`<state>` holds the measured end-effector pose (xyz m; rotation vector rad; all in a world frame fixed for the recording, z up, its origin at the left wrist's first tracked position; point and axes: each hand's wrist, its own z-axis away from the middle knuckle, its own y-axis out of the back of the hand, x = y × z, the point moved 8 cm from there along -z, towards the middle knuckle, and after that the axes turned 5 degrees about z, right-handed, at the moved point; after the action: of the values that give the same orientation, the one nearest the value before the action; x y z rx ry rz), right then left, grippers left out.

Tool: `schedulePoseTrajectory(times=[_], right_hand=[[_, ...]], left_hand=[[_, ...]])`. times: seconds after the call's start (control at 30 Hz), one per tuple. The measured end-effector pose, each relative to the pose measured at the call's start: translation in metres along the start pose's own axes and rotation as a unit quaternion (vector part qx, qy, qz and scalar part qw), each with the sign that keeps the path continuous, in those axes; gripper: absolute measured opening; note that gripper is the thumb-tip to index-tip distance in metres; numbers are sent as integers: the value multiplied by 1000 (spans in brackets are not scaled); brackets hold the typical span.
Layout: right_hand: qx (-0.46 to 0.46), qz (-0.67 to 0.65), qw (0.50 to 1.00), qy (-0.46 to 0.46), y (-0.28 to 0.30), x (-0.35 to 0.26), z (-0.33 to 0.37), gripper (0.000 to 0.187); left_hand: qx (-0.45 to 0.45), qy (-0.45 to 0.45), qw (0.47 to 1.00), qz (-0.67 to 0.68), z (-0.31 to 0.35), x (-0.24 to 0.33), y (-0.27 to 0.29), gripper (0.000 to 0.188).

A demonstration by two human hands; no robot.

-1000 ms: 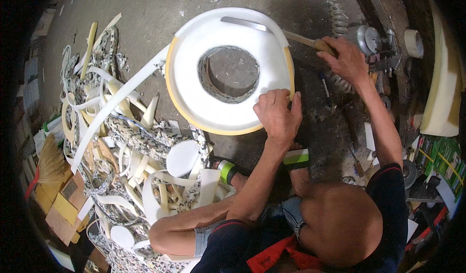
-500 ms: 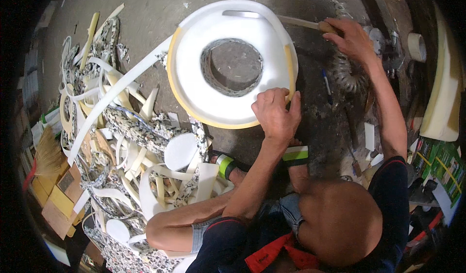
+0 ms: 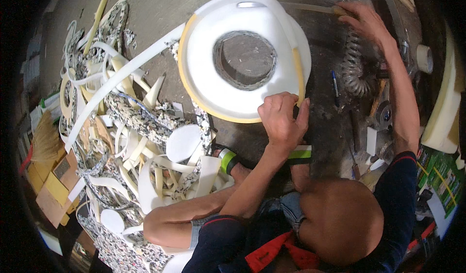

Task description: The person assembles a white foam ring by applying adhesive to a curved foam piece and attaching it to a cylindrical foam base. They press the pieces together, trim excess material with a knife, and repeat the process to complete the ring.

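Note:
A thick white foam ring (image 3: 199, 69) with a yellow layer along its edge lies in front of me. My left hand (image 3: 284, 120) presses its near right edge, fingers curled and thumb over the rim. Out to the right, my right hand (image 3: 364, 23) is closed around the wooden handle of a long knife (image 3: 313, 8). The blade passes through the far right part of the foam, which hides its middle; its tip shows on the ring's top. A long white foam strip (image 3: 126, 81) trails from the ring's left side over the scraps.
Foam offcuts (image 3: 145, 161) are heaped on the left, beside a straw broom (image 3: 47, 139) and cardboard pieces (image 3: 56, 197). On the floor to the right lie a blue pen (image 3: 335, 86), a coiled hose (image 3: 353, 71) and a tape roll (image 3: 424, 59). My sandalled feet are close to the ring.
My right hand has moved right and a little farther away, drawing the knife so less of its tip shows. The view has shifted slightly. My left hand stays on the ring's edge.

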<state>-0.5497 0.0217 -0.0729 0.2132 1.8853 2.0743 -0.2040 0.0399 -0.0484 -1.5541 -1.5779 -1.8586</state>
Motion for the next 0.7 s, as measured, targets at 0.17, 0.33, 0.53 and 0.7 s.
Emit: schedulePoseTrajectory(times=[0.17, 0.33, 0.53, 0.7], right_hand=[[-60, 8, 998, 19, -8, -13, -27, 42], [-52, 25, 996, 71, -16, -15, -53, 42], [-71, -72, 992, 71, -9, -17, -59, 40], [-106, -135, 985, 11, 11, -21, -51, 35]], left_hand=[[-2, 11, 1000, 14, 5, 3, 8, 25], [2, 2, 1000, 4, 12, 6, 17, 24], [20, 17, 1000, 6, 21, -3, 32, 20], [23, 38, 999, 18, 31, -13, 50, 16]])
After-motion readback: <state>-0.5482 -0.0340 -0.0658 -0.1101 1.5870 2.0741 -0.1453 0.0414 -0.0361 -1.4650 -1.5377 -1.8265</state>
